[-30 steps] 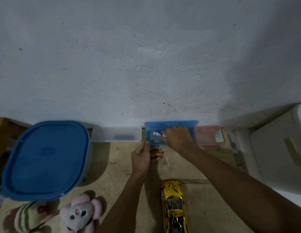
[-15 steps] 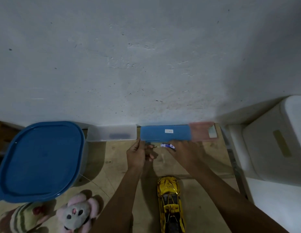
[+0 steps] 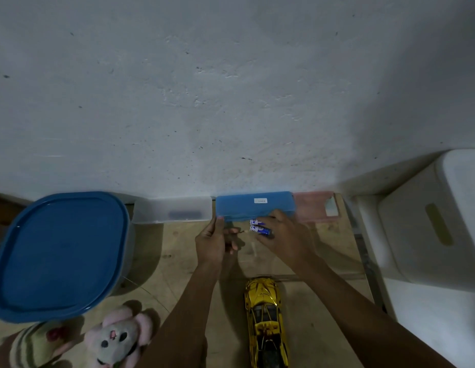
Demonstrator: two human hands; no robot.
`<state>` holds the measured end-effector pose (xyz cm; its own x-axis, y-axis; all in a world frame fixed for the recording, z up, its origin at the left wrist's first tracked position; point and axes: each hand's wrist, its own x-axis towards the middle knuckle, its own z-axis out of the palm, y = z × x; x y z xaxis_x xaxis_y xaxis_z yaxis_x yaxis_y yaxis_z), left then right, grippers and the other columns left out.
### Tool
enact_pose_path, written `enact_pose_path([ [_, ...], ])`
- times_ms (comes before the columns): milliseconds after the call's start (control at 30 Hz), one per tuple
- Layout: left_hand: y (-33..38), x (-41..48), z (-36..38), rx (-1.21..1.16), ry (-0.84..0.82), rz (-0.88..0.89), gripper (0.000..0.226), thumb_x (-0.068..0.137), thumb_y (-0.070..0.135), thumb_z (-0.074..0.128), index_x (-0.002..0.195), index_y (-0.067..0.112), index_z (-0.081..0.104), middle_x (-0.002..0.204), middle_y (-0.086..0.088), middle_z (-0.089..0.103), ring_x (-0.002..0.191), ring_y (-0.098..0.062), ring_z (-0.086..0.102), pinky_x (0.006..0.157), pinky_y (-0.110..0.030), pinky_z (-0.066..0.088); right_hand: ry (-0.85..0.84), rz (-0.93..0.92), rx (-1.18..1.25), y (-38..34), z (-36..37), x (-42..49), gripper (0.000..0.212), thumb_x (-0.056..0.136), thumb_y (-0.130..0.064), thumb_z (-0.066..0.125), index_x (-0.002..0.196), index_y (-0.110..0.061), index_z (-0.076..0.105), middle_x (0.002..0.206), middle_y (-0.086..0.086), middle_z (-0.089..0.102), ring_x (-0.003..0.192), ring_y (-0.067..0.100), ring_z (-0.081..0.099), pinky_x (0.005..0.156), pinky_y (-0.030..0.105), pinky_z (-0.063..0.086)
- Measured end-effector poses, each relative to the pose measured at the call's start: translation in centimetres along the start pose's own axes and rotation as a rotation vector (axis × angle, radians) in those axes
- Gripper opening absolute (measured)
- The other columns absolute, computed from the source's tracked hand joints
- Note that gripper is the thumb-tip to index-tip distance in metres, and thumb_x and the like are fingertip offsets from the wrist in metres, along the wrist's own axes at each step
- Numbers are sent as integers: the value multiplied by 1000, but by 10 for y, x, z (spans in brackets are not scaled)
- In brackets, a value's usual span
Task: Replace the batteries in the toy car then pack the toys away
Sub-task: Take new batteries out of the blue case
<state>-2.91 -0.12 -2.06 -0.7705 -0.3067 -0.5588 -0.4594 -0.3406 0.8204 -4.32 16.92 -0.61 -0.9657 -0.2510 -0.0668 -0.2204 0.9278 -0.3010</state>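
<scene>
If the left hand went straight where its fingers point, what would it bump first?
Probably the blue box: the left hand points at its left end, seemingly almost touching.

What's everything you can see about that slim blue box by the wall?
The blue box is a long, flat case of translucent blue plastic, lid apparently closed, small white label on top. It lies against the wall between a clear box and a pink box. The thumb of the left hand touches its front left corner.
</scene>
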Motion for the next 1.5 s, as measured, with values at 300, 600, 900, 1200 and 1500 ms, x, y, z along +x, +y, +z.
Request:
enact_pose_path([
  [300, 0, 1, -4, 52, -4, 20, 21, 101, 21, 55, 119, 24, 65, 67, -7, 74, 38, -14, 54, 37, -22, 45, -91, -217, 116, -34, 20, 3, 34, 92, -18, 60, 126, -20, 59, 114, 1, 52, 100, 17, 55, 75, 26, 45],
  [600, 0, 2, -4, 19, -33, 0, 19, 103, 22, 52, 118, 27, 63, 85, -19, 76, 38, -16, 56, 37, -22, 44, 134, -62, 54, 9, 22, -22, 44, 70, -36, 83, 108, -23, 66, 102, 2, 62, 92, 20, 58, 75, 36, 50],
  [900, 3, 2, -3, 27, -50, -31, 25, 103, 29, 50, 114, 14, 66, 84, -18, 77, 42, -23, 58, 41, -26, 46, 196, -69, 86, 22, 32, -13, 27, 74, -30, 82, 96, -17, 75, 92, 1, 68, 82, 21, 65, 67, 36, 55],
  [1200, 0, 0, 3, 42, 5, -3, 27, 98, 29, 60, 125, 24, 62, 79, -11, 78, 43, -20, 63, 41, -28, 53, 141, -20, -43, 10, 23, -2, 59, 89, -61, 49, 135, -24, 53, 145, 1, 47, 134, 21, 43, 112, 44, 36],
  [1500, 1, -1, 6, 13, 39, -18, 19, 97, 25, 62, 115, 19, 66, 79, -18, 76, 43, -22, 65, 43, -29, 56, 126, 49, 61, 3, 26, 1, 50, 94, -50, 46, 133, -20, 58, 147, 1, 47, 140, 20, 37, 115, 38, 27],
])
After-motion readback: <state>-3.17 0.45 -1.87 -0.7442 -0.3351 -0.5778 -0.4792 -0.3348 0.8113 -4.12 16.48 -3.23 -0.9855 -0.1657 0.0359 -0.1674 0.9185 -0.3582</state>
